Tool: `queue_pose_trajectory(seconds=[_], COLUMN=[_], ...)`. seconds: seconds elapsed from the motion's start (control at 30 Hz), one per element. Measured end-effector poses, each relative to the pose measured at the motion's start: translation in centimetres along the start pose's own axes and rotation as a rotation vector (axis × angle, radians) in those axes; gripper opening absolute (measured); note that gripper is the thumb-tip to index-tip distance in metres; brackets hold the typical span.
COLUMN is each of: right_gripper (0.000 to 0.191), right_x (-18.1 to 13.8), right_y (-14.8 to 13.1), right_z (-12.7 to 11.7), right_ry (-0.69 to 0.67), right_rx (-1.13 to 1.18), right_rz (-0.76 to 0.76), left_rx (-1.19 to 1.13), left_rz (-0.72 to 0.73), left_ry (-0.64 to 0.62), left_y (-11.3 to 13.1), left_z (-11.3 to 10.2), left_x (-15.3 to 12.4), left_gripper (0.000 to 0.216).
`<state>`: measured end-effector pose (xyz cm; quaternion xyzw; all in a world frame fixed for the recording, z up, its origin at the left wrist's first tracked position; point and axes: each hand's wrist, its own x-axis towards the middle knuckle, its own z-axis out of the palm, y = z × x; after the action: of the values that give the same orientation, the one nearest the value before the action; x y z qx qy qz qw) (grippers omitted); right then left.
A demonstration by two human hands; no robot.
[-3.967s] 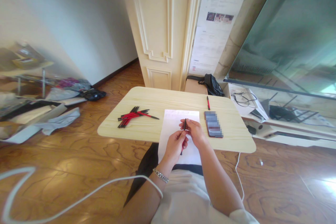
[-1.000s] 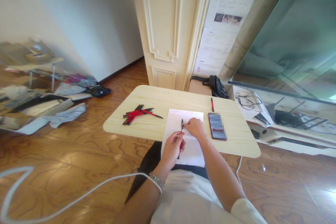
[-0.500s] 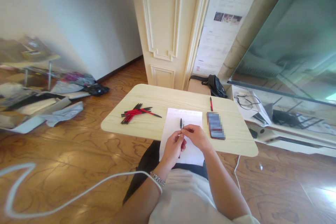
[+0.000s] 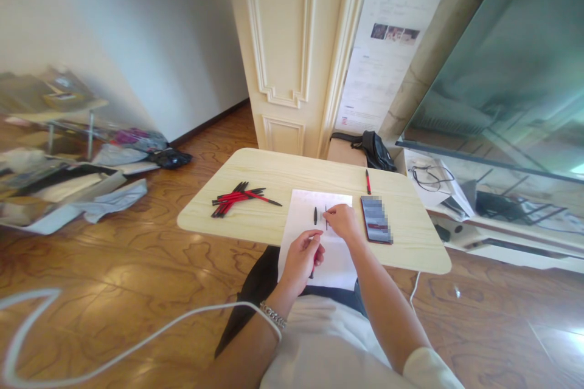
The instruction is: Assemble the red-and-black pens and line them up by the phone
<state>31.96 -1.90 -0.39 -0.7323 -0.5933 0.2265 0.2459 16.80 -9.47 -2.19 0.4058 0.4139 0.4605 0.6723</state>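
My left hand (image 4: 305,254) is closed around a red pen barrel (image 4: 312,271), whose dark end sticks out below the fingers. To its upper right, my right hand (image 4: 341,220) pinches a thin dark pen refill (image 4: 326,225) at or just above the paper. A short black pen part (image 4: 315,215) lies on the white sheet of paper (image 4: 292,209), left of the refill. Both hands are over the paper, apart from each other. My fingers hide much of the barrel.
On the pale table (image 4: 255,164), a pile of red and black pens (image 4: 235,197) lies at left. A phone (image 4: 376,220) and a single red pen (image 4: 368,182) lie at right. A white cable (image 4: 182,319) passes by my left wrist.
My right hand has moved up and right, away from my left hand, with the thin refill in its fingers. The left hand stays in place with the barrel.
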Motion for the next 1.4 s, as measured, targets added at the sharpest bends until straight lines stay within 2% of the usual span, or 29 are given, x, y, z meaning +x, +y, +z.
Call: queue_pose_trajectory(seconds=[0.13, 0.27, 0.33, 0.4, 0.5, 0.6, 0.77, 1.17, 1.3, 1.4], right_gripper=[0.026, 0.025, 0.028, 0.032, 0.037, 0.042, 0.046, 0.037, 0.034, 0.031], right_x=[-0.4, -0.6, -1.3, -2.4, -4.6, -6.5, -7.6, -7.2, -5.7, -3.7], right_y=[-0.9, -1.2, -1.0, -0.8, -0.6, -0.8, -1.5, -0.8, 0.0, 0.9], right_z=[0.6, 0.1, -0.2, -0.1, 0.6, 1.2, 0.8, 0.7, 0.5, -0.1], right_ry=[0.054, 0.069, 0.115, 0.096, -0.081, -0.247, -0.429, -0.443, -0.186, -0.005], right_rx=[-0.205, -0.162, -0.018, 0.232, 0.702, 1.058, 1.326, 1.305, 1.128, 0.815], right_rz=[0.010, 0.020, -0.009, -0.032, 0.003, 0.084, 0.116, 0.090, 0.081, 0.052], left_rx=[-0.079, -0.162, -0.192, -0.200, -0.177, -0.135, -0.133, -0.136, -0.081, -0.022], left_rz=[-0.020, -0.070, -0.088, -0.090, -0.089, -0.096, -0.089, -0.033, -0.083, -0.068], left_ry=[0.007, 0.005, 0.005, 0.017, 0.038, 0.053, 0.052, 0.014, -0.019, -0.012], left_y=[0.1, 0.7, 1.0, 1.4, 1.7, 2.0, 2.5, 2.5, 2.6, 2.4], left_z=[0.0, 0.0, 0.1, 0.3, 0.9, 1.5, 1.8, 2.0, 2.0, 1.7], left_x=[0.1, 0.1, 0.1, 0.0, -0.3, -0.6, -0.9, -0.8, -1.0, -0.9], left_gripper=[0.039, 0.044, 0.048, 0.050, 0.046, 0.043, 0.040, 0.038, 0.040, 0.044])
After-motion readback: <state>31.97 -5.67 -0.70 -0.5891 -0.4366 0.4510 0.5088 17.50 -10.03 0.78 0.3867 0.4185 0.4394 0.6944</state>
